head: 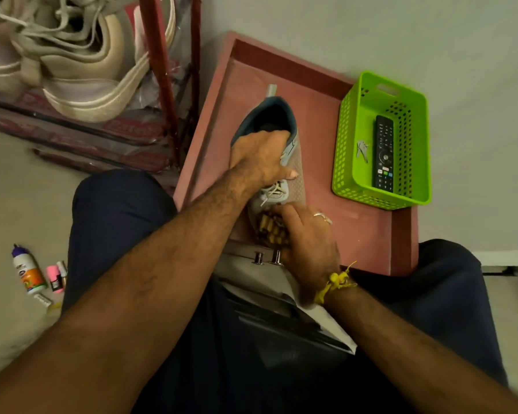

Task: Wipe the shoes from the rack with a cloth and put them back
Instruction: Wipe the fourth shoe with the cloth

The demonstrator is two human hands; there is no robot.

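1. Grey mesh trainer with a teal collar [293, 162] sits on the low pink bench [368, 231], toe toward the person, beside the red metal shoe rack [168, 70].
2. The left hand [260, 156] curls its grip over the collar, likely pinning the shoe so it won't slide.
3. The right hand [308, 234] presses a nubby yellow cloth [271, 231] onto the toe, grip bent around it; wiping looks under way.
4. A lime-green plastic basket [380, 192] stands near, apart from the work.
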